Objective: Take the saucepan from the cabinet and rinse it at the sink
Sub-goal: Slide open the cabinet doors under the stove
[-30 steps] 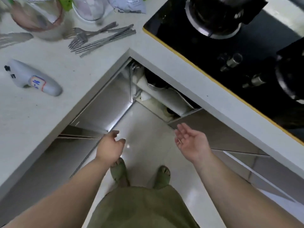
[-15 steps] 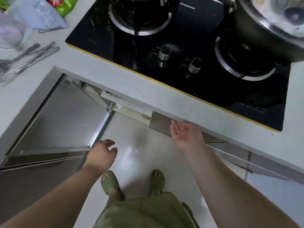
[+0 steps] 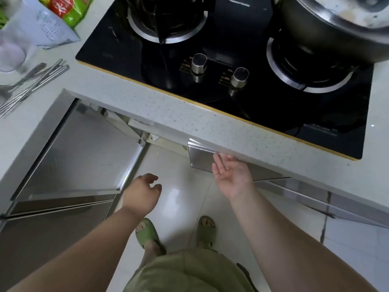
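A large steel pot (image 3: 336, 28) with a dull grey wall and a bright, scuffed rim sits on the right burner of the black glass hob (image 3: 242, 81); what is inside it cannot be made out. The left burner (image 3: 168, 24) carries only its dark iron grate. Two round brushed-metal knobs (image 3: 219, 70) stand side by side between the burners, and a thin gold trim edges the glass.

On the pale speckled stone counter (image 3: 179, 114), at the far left, a clear plastic container (image 3: 12, 47) holds something blurred and pale, next to a grey pouch (image 3: 48, 28) and a red-and-green packet (image 3: 67, 9). Slim steel cutlery (image 3: 33, 83) lies loose beside them.

Below the counter a cabinet door (image 3: 80, 152) of embossed, finely textured metal stands swung open; no saucepan shows in the narrow gap behind it, so where it sits cannot be told.

The right hand (image 3: 231, 175) is spread wide, palm up, fingertips touching the top edge of a smooth steel cabinet front (image 3: 202, 161) under the counter lip. The left hand (image 3: 141, 194) hangs loosely curled and empty above the glossy white floor tiles (image 3: 179, 186), just beside the open door's corner. Green rubber slippers (image 3: 147, 232) are on the feet — ridged and matte.
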